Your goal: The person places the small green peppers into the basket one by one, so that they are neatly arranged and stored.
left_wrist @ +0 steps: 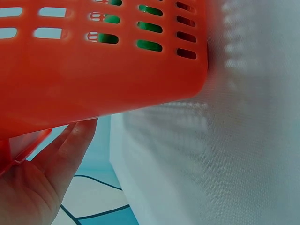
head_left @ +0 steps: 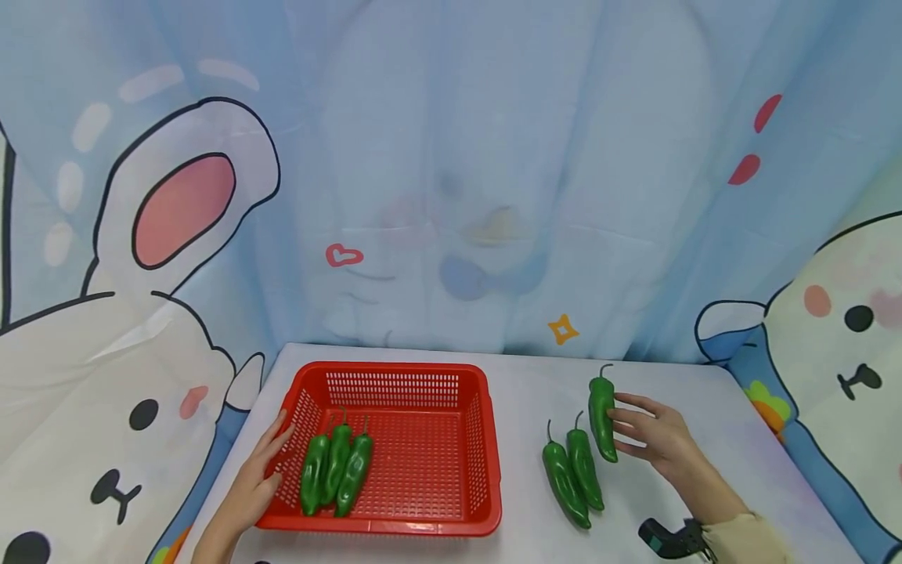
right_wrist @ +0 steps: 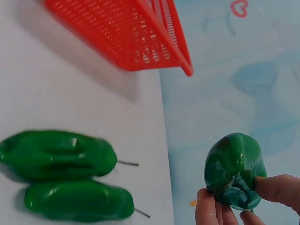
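My left hand [head_left: 250,486] holds the left side of a red plastic basket [head_left: 423,526], with the fingers along its rim. From the left wrist view, the hand [left_wrist: 51,173] lies against the outer wall of the basket [left_wrist: 103,79]. Several long green peppers lie in the basket, among them a front one [head_left: 355,474] at its left side. On the right, my right hand [head_left: 658,435] pinches another green pepper [head_left: 601,415], stem upward, between thumb and fingers. The right wrist view shows this pepper [right_wrist: 234,164] end-on, raised in the fingertips.
Two more green peppers, a left one [head_left: 564,484] and a right one [head_left: 584,466], lie side by side on the white table [head_left: 521,439], right of the basket. A blue cartoon curtain [head_left: 451,157] hangs behind the table. A black device [head_left: 669,540] is strapped at the right wrist.
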Available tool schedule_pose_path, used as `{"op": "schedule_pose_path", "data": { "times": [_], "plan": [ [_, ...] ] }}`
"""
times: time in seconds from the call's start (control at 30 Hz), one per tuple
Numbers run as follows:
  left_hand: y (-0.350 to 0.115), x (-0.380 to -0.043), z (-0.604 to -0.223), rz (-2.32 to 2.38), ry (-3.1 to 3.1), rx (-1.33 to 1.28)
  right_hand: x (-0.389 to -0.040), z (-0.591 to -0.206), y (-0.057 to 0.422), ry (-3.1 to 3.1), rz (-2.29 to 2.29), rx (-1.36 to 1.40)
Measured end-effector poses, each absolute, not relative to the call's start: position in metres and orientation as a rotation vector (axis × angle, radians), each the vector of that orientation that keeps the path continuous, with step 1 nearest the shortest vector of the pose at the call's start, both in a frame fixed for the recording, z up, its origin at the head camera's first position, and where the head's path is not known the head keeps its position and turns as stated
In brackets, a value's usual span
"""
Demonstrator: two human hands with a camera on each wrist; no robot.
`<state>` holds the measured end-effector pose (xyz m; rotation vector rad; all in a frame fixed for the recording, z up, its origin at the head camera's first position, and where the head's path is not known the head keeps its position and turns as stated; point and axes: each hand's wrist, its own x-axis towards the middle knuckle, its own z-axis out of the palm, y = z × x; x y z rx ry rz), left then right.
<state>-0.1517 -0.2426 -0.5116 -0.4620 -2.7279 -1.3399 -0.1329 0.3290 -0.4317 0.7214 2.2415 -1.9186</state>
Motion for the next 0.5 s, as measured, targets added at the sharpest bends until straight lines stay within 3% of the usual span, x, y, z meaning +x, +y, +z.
{"op": "schedule_pose_path", "data": {
  "times": [0.5],
  "plan": [
    [-0.241,-0.151,-0.511,-1.333,-2.728,-0.453,-0.158,-0.433,0.258,2.143,-2.013,0.578]
  ]
}}
